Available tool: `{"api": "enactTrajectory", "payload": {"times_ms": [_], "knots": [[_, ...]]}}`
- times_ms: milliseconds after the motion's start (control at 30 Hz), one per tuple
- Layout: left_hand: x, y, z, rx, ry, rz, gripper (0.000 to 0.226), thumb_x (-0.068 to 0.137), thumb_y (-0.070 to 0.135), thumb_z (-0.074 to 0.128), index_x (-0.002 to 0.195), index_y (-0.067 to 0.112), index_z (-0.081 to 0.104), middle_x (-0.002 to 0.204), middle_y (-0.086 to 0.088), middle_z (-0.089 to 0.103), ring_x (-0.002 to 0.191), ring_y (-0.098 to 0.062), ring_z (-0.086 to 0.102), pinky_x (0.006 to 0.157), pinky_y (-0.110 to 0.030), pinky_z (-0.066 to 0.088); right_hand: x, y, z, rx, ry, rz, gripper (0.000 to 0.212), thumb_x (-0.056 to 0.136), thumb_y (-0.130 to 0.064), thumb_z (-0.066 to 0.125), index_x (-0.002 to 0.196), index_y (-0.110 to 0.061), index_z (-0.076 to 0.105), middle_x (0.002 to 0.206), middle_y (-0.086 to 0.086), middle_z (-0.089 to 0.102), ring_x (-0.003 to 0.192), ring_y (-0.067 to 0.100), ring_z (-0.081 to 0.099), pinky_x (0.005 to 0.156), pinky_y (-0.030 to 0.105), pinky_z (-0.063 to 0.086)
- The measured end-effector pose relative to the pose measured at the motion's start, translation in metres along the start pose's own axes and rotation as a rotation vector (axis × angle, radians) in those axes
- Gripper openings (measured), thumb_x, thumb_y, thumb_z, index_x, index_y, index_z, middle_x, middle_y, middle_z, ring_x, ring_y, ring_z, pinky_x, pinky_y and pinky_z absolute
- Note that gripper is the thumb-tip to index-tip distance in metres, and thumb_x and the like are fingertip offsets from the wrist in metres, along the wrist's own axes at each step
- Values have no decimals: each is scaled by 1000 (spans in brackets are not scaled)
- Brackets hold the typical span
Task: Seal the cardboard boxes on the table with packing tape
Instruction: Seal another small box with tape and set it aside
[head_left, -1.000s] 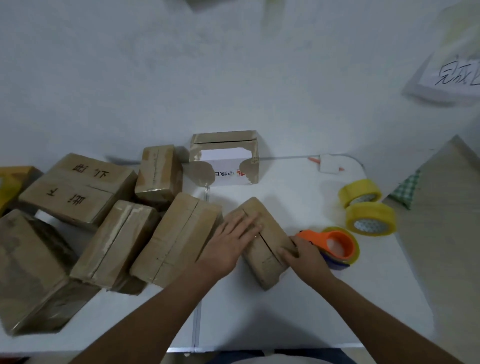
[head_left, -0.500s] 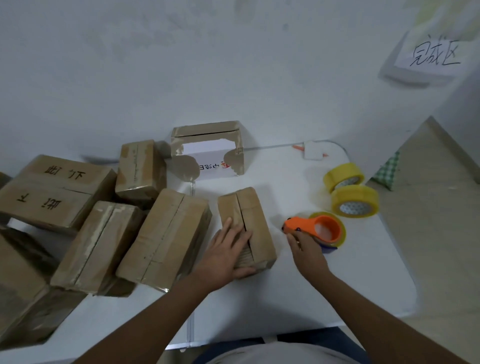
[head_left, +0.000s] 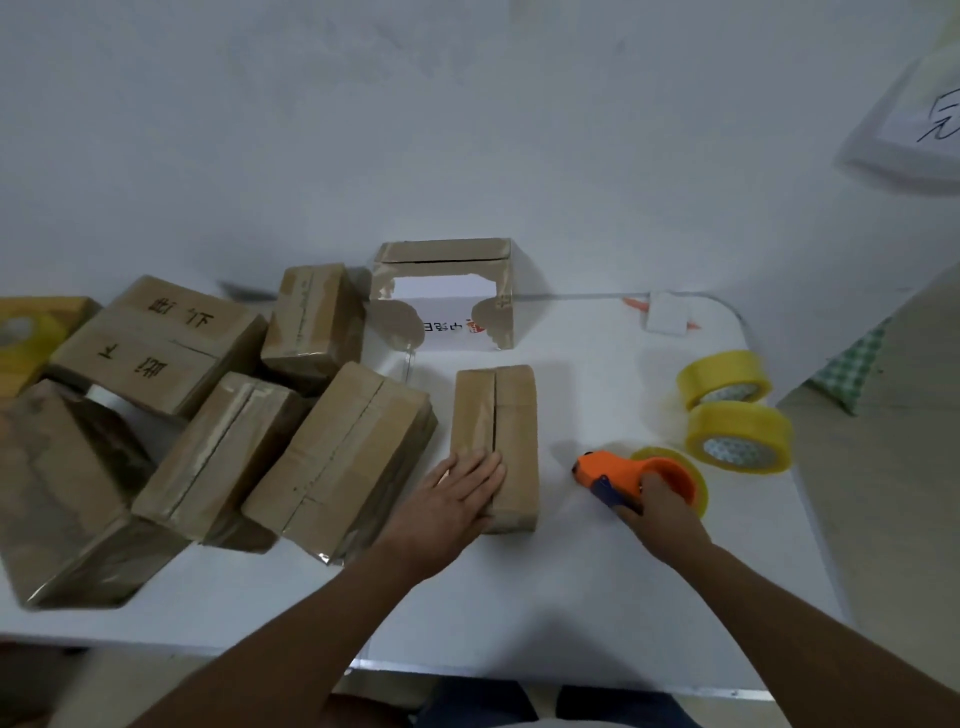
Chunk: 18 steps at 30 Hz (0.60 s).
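I see my left hand lying flat, fingers straight, on the near end of a small cardboard box standing alone mid-table; its top flaps meet along a dark open seam, so its contents stay hidden. My right hand is curled around the orange tape dispenser, just right of that box. Two yellow tape rolls sit farther right. A cluster of closed boxes crowds the left; behind, a torn white carton stands open-fronted.
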<state>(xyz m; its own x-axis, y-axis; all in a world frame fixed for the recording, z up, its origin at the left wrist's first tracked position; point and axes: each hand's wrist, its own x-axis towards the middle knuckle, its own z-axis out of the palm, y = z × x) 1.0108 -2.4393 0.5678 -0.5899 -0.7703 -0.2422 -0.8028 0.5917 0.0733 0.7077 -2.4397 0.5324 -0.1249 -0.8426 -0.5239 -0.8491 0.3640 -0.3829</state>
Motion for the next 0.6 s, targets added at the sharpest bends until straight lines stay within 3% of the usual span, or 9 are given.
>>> {"api": "enactTrajectory", "payload": {"times_ms": [67,200,333,467,533,600], "knots": [[2,2,0,24,19,1,63,104,45,24,158,18,7,166,2,4,152,-15,-4,115,-36,-21,3,1,-2,-16,-48,21,43,97,-31,55,124,-2,40,113,17,52,104,34,57,81,37,44],[-2,5,3,-17,102,-21,61,103,42,32,157,15,21,164,-1,19,152,-18,10,119,-48,-4,2,0,-6,-127,-52,-20,39,99,-30,49,123,0,41,110,14,51,108,34,58,85,40,46],[-2,11,9,-94,159,-43,59,104,38,38,156,14,25,163,1,20,151,-14,11,124,-38,-3,-8,2,-20,-46,21,-119,21,103,-28,40,106,-8,43,94,9,58,90,31,61,70,35,43],[16,9,1,-228,171,-46,58,104,33,44,155,15,27,164,3,18,151,-10,7,123,-35,-5,-24,-2,-38,204,91,-223,27,103,-27,41,122,-10,49,100,10,64,85,28,61,68,34,42],[31,11,-9,-283,188,-47,54,102,26,49,152,12,34,161,1,25,149,-14,20,124,-33,5,-31,-6,-47,289,108,-222,27,102,-27,43,124,-14,52,103,10,67,90,28,64,73,36,47],[43,16,-16,-331,196,-86,50,101,17,51,149,11,38,157,1,29,139,-17,38,119,-31,28,-36,-12,-54,345,125,-208,21,101,-27,45,112,-13,57,96,9,68,85,25,63,75,39,48]]}}
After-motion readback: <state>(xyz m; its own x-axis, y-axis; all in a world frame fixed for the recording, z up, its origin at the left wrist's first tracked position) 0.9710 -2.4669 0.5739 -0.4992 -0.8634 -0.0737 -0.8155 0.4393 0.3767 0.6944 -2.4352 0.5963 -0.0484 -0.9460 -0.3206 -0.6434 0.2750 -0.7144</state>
